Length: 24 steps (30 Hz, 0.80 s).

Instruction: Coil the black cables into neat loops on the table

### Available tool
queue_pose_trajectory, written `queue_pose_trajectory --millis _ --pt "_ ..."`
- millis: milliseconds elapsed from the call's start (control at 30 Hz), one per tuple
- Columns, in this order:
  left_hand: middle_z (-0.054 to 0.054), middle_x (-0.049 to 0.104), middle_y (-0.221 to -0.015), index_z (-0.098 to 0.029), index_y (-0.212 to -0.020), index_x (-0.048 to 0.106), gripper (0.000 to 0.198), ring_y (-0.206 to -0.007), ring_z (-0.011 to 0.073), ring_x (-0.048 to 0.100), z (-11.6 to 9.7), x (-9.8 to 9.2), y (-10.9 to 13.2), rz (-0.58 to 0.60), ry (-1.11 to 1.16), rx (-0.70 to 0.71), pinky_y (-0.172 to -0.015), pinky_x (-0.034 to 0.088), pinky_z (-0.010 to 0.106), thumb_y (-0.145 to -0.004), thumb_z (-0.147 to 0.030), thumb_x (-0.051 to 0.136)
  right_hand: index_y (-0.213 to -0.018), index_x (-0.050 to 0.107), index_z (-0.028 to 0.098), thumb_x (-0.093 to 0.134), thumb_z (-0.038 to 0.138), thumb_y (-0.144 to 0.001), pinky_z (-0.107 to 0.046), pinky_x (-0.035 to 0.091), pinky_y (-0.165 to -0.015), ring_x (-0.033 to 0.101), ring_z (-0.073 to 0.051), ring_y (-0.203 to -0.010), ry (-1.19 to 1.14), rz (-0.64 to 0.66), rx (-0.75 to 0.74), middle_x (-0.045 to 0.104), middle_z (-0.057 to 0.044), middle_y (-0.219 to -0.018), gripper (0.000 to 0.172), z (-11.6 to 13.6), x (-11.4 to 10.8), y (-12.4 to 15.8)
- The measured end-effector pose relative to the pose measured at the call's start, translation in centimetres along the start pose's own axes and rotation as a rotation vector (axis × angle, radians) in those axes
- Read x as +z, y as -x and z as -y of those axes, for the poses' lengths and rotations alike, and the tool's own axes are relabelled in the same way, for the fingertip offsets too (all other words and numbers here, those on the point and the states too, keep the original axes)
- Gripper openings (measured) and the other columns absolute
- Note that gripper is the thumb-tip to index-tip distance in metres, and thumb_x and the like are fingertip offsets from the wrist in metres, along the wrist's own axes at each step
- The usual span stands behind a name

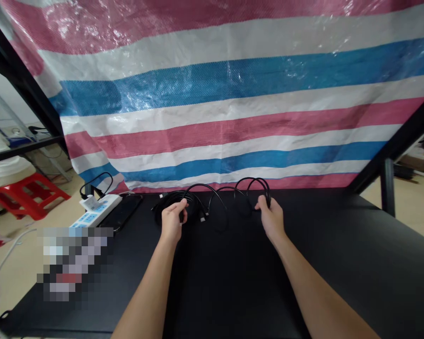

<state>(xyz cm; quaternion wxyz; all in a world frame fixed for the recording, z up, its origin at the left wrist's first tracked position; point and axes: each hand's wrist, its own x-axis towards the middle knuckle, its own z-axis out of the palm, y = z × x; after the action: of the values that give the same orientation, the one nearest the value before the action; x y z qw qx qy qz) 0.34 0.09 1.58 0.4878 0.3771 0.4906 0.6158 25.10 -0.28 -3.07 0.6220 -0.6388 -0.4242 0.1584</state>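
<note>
Near the far edge of the table (215, 282), left of its middle, the head view showed a black coil (167, 197) lying flat beside and behind the left hand (174, 219), with small pale connectors (202, 218) poking out of it. A black cable (203, 185) rose from the left hand's fingertips and crossed in loose, wavy arcs to the right hand (271, 219), which stood nearer the table's right edge. By the look of it, the work was only partly done: a few rounds were gathered in upright loops at the right hand, while the stretch between the hands hung slack, neither wound up nor fastened, and so seemed left to deal with. Whether that stretch joined the coil could not be told. The right grip was clamped on the loops, which stood up above the thumb and leaned toward the far edge; the left grip was pinched together, apparently on the cable's near stretch, its lower fingers curled and partly hidden. At the table's far left corner, well apart from both hands, lay a white power strip (108, 205) with a plugged-in adapter (89, 202), and just beside it a dark phone (123, 209).
</note>
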Motion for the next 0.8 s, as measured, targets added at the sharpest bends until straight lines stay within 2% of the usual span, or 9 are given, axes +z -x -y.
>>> queue_pose_trajectory --millis 100,167,233,333,400,500,600,700,800 --pt "-0.006 0.038 -0.039 -0.016 -0.05 0.051 0.036 -0.035 0.005 0.032 0.3 0.6 0.3 0.043 0.155 -0.054 -0.037 0.022 0.02 -0.055 -0.042 0.075 -0.062 0.049 0.024 0.069 0.065 -0.048 -0.032 0.043 -0.06 0.055 -0.018 -0.058 0.093 0.027 -0.031 0.061 -0.001 -0.06 0.047 1.1 0.1 0.7" --pt "-0.006 0.036 -0.037 -0.017 -0.049 0.046 0.037 -0.033 0.0044 0.031 0.4 0.9 0.4 0.042 0.203 -0.084 -0.036 0.021 0.018 -0.06 -0.04 0.073 -0.058 0.046 0.025 0.07 0.061 -0.048 -0.032 0.042 -0.06 0.054 -0.018 -0.055 0.124 0.045 -0.043 0.058 0.0 -0.057 0.044 1.8 0.2 1.1" --pt "-0.007 0.035 -0.037 -0.017 -0.054 0.047 0.031 -0.032 0.0043 0.03 0.3 1.0 0.5 0.004 0.245 -0.093 -0.035 0.02 0.017 -0.065 -0.035 0.071 -0.055 0.044 0.025 0.065 0.06 -0.055 -0.031 0.041 -0.057 0.051 -0.016 -0.05 0.105 0.05 -0.014 0.053 0.001 -0.049 0.041 2.3 0.2 1.2" --pt "-0.01 0.033 -0.038 -0.018 -0.072 0.056 0.011 -0.031 0.005 0.028 -0.1 1.0 0.6 -0.05 0.338 -0.099 -0.035 0.018 0.017 -0.072 -0.026 0.063 -0.053 0.047 0.025 0.059 0.065 -0.061 -0.029 0.037 -0.048 0.044 -0.014 -0.043 -0.026 0.048 0.093 0.045 0.004 -0.041 0.042 2.5 0.3 1.0" --pt "-0.01 0.032 -0.038 -0.019 -0.078 0.056 0.005 -0.03 0.0054 0.026 -0.4 1.0 0.7 -0.058 0.401 -0.132 -0.036 0.018 0.017 -0.076 -0.024 0.055 -0.051 0.046 0.024 0.057 0.069 -0.063 -0.027 0.03 -0.041 0.038 -0.012 -0.038 -0.146 0.036 0.207 0.04 0.005 -0.038 0.047 2.5 0.5 0.9" --pt "-0.01 0.028 -0.038 -0.019 -0.07 0.049 0.013 -0.029 0.0053 0.023 -0.5 1.2 0.8 -0.062 0.437 -0.223 -0.035 0.017 0.017 -0.081 -0.024 0.046 -0.046 0.037 0.025 0.054 0.074 -0.063 -0.025 0.024 -0.036 0.031 -0.009 -0.035 -0.278 -0.027 0.377 0.035 0.006 -0.036 0.056 2.6 0.8 0.8" --pt "-0.01 0.025 -0.039 -0.02 -0.063 0.04 0.02 -0.029 0.0048 0.021 -0.1 1.7 1.0 -0.052 0.397 -0.29 -0.035 0.015 0.018 -0.082 -0.025 0.044 -0.045 0.033 0.024 0.05 0.079 -0.063 -0.024 0.025 -0.036 0.031 -0.007 -0.035 -0.341 -0.088 0.46 0.035 0.006 -0.038 0.06 2.6 1.2 1.0" --pt "-0.011 0.025 -0.04 -0.022 -0.064 0.033 0.025 -0.03 0.0043 0.022 0.6 2.3 1.3 -0.045 0.319 -0.282 -0.037 0.014 0.018 -0.081 -0.03 0.049 -0.052 0.036 0.024 0.046 0.081 -0.063 -0.024 0.029 -0.037 0.035 -0.008 -0.037 -0.373 -0.05 0.415 0.041 0.005 -0.044 0.059 2.5 1.8 1.5" --pt "-0.013 0.026 -0.043 -0.023 -0.066 0.026 0.034 -0.032 0.0037 0.022 1.5 2.9 1.6 -0.06 0.227 -0.228 -0.037 0.014 0.017 -0.08 -0.04 0.053 -0.061 0.039 0.024 0.059 0.074 -0.057 -0.025 0.033 -0.041 0.04 -0.009 -0.042 -0.394 0.013 0.282 0.045 0.006 -0.049 0.053 2.5 2.5 2.5"
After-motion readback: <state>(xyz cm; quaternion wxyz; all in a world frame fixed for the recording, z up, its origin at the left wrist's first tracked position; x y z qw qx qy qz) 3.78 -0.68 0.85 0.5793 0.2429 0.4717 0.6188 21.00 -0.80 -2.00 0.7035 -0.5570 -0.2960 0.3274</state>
